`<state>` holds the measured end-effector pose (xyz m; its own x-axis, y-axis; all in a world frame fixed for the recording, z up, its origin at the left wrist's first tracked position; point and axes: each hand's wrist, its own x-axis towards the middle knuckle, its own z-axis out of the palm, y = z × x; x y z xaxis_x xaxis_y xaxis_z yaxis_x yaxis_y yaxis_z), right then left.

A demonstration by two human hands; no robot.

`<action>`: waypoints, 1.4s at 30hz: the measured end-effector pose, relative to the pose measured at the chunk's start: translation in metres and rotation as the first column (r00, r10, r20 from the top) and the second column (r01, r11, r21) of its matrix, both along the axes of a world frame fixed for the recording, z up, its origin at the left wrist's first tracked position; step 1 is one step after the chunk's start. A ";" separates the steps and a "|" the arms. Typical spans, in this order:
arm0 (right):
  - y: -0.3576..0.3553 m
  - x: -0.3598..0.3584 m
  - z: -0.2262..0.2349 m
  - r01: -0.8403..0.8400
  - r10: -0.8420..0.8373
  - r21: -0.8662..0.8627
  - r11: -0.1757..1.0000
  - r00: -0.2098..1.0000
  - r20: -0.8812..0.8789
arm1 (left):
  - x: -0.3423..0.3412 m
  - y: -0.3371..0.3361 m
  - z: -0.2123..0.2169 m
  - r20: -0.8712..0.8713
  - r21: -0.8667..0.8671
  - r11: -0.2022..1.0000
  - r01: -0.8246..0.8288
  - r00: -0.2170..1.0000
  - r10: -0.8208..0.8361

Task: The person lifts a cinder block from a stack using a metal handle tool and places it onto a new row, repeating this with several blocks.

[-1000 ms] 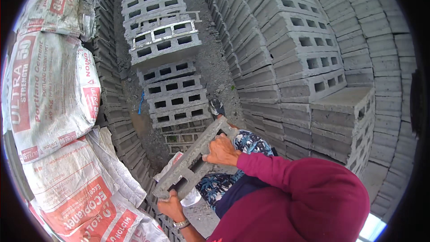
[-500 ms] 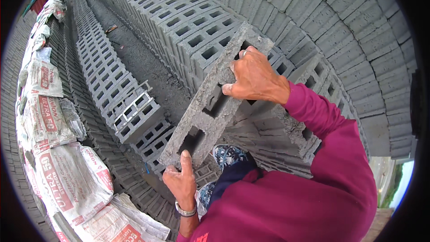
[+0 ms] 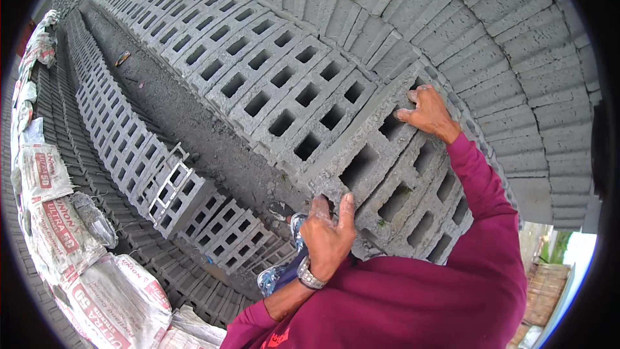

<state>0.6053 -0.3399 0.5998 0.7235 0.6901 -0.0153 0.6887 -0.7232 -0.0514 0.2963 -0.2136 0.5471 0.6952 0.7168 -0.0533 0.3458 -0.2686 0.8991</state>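
Note:
A grey hollow concrete block rests among the rows, its open cells facing up. At its near left end is my left hand, thumb on the rim and fingers curled into the end cell. My right hand grips the far right end, fingertips in the cells there. More hollow blocks lie right against its near side. On its other side is a long row of stacked blocks with cells upward.
Block stacks rise like a wall on the right. A lower block row runs along the left, with a light-coloured metal frame on its end. Gritty ground lies between rows. Printed paper sacks cover blocks at far left.
The block, tilted and raised before my body, has moved right and down into line with the other blocks. Both hands travelled with it, and my view has shifted.

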 end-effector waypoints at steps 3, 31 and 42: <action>-0.012 0.008 -0.010 -0.050 0.054 0.085 0.995 0.998 -0.038 | 0.002 -0.013 0.010 0.010 -0.020 0.997 0.070 0.997 -0.070; 0.148 -0.311 0.007 -0.449 0.407 0.122 0.885 0.875 0.263 | -0.525 0.083 -0.341 -0.642 -0.052 0.867 -0.495 0.682 0.351; 0.185 -0.462 -0.383 -0.260 0.105 -0.078 0.963 0.621 -0.777 | -0.606 0.095 -0.476 -0.725 -0.263 0.550 -0.793 0.538 0.429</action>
<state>0.1435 -0.1544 0.2172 0.2589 0.7362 -0.6252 0.5773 -0.6369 -0.5110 -0.3093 -0.1187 0.0712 -0.2095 0.6544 -0.7265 0.6563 0.6449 0.3916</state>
